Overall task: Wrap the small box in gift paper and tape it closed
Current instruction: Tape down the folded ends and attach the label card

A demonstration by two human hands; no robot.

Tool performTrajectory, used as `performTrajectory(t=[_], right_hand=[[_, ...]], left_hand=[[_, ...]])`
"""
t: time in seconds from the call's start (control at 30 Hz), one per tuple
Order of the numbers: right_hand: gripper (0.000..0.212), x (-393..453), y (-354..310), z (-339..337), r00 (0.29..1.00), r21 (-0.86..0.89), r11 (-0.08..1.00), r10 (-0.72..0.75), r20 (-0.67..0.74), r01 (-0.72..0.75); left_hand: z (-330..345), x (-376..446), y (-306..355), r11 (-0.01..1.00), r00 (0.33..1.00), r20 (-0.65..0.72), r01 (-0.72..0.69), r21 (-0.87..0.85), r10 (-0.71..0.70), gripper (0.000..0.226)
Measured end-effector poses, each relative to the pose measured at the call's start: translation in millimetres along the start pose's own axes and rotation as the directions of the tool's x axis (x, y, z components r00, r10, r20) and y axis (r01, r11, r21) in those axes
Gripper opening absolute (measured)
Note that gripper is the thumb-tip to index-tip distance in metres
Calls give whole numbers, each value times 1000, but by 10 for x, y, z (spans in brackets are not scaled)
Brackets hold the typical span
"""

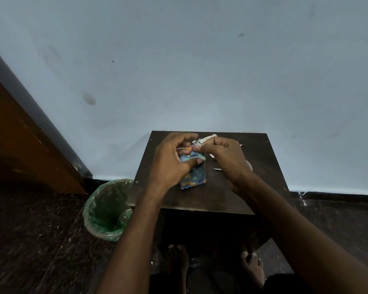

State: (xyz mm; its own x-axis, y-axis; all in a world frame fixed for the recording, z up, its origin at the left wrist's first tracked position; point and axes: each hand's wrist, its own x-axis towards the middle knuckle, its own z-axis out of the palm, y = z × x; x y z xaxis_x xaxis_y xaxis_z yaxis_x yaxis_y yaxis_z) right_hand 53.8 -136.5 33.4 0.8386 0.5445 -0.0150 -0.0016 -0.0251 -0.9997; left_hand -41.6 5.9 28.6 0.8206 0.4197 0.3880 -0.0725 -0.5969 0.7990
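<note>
The small box [194,176], covered in blue gift paper with orange figures, stands on the dark wooden table [219,194]. My left hand [172,160] grips its upper part, thumb pressed across the front and fingers curled over the top. My right hand [225,158] pinches something small and pale at the box's top edge, right beside my left fingertips; whether it is tape or a paper flap is unclear. The top of the box is mostly hidden by both hands.
White paper scraps [206,139] lie at the table's far edge. A thin metal tool [217,169] and a pale round object [249,165] sit behind my right hand. A bin with a green liner [108,209] stands on the floor left of the table. My bare feet show below.
</note>
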Motion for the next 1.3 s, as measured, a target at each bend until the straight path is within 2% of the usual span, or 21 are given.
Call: performTrajectory(t=[0.13, 0.2, 0.33, 0.47, 0.63, 0.87, 1.0, 1.13, 1.3], right_hand=[[15, -8, -17, -16, 999, -33, 999, -33, 14, 34], [18, -51, -13, -2, 994, -60, 992, -111, -2, 111], [18, -140, 45, 72, 948, -235, 924, -317, -37, 300], [19, -137, 118, 101, 915, -327, 870, -402, -42, 368], [17, -152, 125, 94, 932, -232, 912, -358, -48, 338], [21, -195, 79, 104, 973, -48, 976, -216, -81, 212], [18, -218, 66, 97, 989, -31, 992, -122, -82, 120], [17, -251, 69, 134, 992, -14, 994, -110, -69, 110], [19, -252, 145, 202, 984, -42, 992, -127, -121, 123]], left_hand=[[-51, -24, -8, 956, 995, -23, -82, 282, 92, 45], [-36, -37, -6, 942, 993, -73, -67, 330, 96, 44], [-9, -53, -10, 944, 992, -108, -23, 329, 62, 52], [-56, -69, -21, 972, 993, -111, -20, 236, 47, 48], [-71, -103, -57, 992, 990, -133, -32, 125, 49, 43], [-62, -98, -105, 990, 990, -120, -64, 124, 79, 42], [-106, -104, -90, 999, 999, -31, -25, 32, 26, 51], [-216, -101, -95, 1000, 1000, 12, -8, -24, 8, 22], [-236, -99, -62, 997, 1000, 24, -9, -82, 11, 18]])
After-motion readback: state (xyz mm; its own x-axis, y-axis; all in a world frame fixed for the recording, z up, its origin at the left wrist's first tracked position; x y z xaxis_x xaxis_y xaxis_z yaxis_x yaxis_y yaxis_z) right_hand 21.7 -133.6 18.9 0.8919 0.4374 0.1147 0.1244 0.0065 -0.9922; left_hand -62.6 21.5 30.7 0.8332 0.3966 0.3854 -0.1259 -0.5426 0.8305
